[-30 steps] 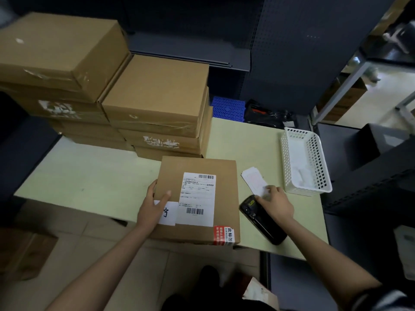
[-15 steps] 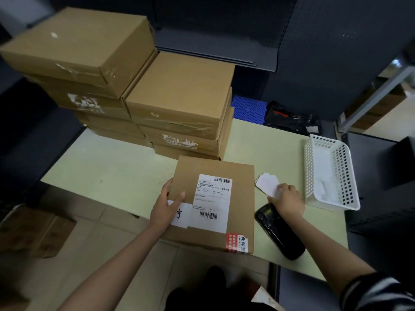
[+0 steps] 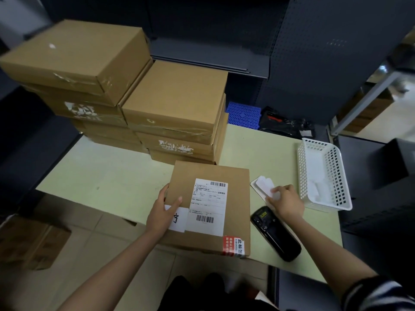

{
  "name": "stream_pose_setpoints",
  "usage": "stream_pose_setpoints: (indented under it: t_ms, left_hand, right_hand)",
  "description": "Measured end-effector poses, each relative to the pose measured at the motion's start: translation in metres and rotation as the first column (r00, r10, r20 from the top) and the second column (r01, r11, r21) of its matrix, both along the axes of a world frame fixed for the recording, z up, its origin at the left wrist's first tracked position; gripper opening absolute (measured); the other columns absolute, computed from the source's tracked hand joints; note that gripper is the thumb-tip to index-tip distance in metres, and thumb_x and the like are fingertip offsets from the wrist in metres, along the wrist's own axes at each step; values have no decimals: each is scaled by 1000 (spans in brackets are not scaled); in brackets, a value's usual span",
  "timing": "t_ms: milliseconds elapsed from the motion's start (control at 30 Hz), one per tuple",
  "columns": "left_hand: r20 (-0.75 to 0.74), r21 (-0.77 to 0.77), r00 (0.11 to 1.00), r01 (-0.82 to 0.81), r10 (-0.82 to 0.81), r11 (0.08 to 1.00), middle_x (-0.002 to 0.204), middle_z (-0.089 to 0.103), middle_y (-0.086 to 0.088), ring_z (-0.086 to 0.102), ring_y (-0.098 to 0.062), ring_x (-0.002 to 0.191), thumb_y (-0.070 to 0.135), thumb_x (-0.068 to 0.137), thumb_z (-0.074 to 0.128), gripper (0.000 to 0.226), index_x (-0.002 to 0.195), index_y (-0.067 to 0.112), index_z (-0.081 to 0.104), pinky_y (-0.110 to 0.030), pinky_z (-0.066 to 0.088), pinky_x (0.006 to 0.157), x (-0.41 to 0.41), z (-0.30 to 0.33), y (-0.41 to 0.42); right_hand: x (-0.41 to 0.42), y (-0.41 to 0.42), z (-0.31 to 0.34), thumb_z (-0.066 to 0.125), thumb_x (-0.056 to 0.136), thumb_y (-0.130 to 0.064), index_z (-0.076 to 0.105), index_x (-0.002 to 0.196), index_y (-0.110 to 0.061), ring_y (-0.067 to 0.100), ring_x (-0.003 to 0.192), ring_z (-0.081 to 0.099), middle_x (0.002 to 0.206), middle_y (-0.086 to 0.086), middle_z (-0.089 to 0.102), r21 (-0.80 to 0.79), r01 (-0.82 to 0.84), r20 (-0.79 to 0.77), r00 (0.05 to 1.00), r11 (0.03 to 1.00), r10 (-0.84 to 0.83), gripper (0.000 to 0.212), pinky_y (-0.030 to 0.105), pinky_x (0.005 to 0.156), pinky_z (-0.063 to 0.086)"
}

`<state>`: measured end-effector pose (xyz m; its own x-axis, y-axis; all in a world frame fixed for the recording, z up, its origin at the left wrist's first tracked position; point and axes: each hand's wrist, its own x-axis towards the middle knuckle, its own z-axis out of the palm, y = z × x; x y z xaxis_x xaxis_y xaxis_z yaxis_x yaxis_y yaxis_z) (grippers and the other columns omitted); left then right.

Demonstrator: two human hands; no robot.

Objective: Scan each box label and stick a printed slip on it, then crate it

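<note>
While your left hand point(image 3: 162, 213) lay on the box point(image 3: 210, 207) at lower centre of the bench point(image 3: 107, 176), fingers loosely spread, thumb flat on top and fingertips curled over its left edge, the shipping label point(image 3: 207, 206) faced up. Right of it lay the scanner point(image 3: 275, 234), and your right hand point(image 3: 285, 200) pinched the paper slips point(image 3: 263, 185) beside the white basket point(image 3: 323, 176). You appeared to be at the sticking step; next you needed to lift one slip free and press it onto the box.
</note>
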<state>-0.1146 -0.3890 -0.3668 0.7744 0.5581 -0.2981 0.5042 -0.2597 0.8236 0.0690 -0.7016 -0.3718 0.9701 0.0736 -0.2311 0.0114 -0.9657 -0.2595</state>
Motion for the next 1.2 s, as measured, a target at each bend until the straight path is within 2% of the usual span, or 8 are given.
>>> stream_pose_setpoints:
  t_ms: [333,467,600,700,800,933,1033,1200]
  left_hand:
    - [-35,328,994,105,-99,939,137,44,-6,46,-23,123,37,83,69,65,140,23,41,-42,43,100,13,15,7]
    - [3,399,971,218,-239,891,126,50,4,47,-16,115,37,84,67,39,121,26,59,-31,38,98,31,30,5]
    - [31,228,921,373,-390,899,99,65,9,57,-3,87,35,92,58,17,97,23,68,-8,37,68,51,50,-9]
    - [50,163,899,422,-435,892,79,64,10,59,-9,72,48,92,53,25,83,28,65,-21,41,59,63,57,-17]
    - [71,111,891,439,-448,892,76,68,3,65,-22,72,52,92,49,31,82,28,66,-33,49,63,73,66,-19]
    - [94,24,907,411,-411,911,74,68,10,64,-10,72,44,94,52,25,79,29,65,-33,52,72,78,75,-15]
    - [92,-48,920,387,-381,921,72,69,8,64,-15,71,33,92,59,18,81,23,69,-33,51,72,81,73,-9]
    - [84,-136,938,344,-335,929,70,65,5,58,-6,63,12,90,62,10,91,10,71,-14,44,60,82,80,-3]
  right_hand:
    - [-9,1,14,65,87,-29,70,85,-20,21,96,62,121,-5,59,109,36,181,982,993,-55,10,27,64,35]
    - [-20,15,28,68,84,-26,71,81,-20,20,89,64,113,-5,63,186,5,326,943,982,-66,7,29,61,41]
    - [-35,36,47,71,84,-25,69,80,-22,18,81,63,98,-7,67,199,-144,483,875,969,31,5,30,69,39]
    - [-46,57,57,70,83,-22,67,80,-25,15,79,62,91,-11,66,198,-245,551,828,949,99,5,30,74,39]
    - [-56,76,57,61,84,-28,66,82,-25,13,78,61,87,-12,64,125,-367,632,746,922,211,6,27,75,37]
    - [-65,95,56,76,79,-21,66,80,-22,14,75,60,85,-10,66,74,-427,695,670,901,260,9,27,73,35]
    - [-72,105,58,65,82,-24,65,79,-22,14,74,59,85,-9,65,53,-451,719,636,891,279,3,26,72,33]
    - [-78,106,54,79,73,-17,65,85,-25,11,82,58,90,-11,64,101,-399,638,729,911,249,19,25,75,35]
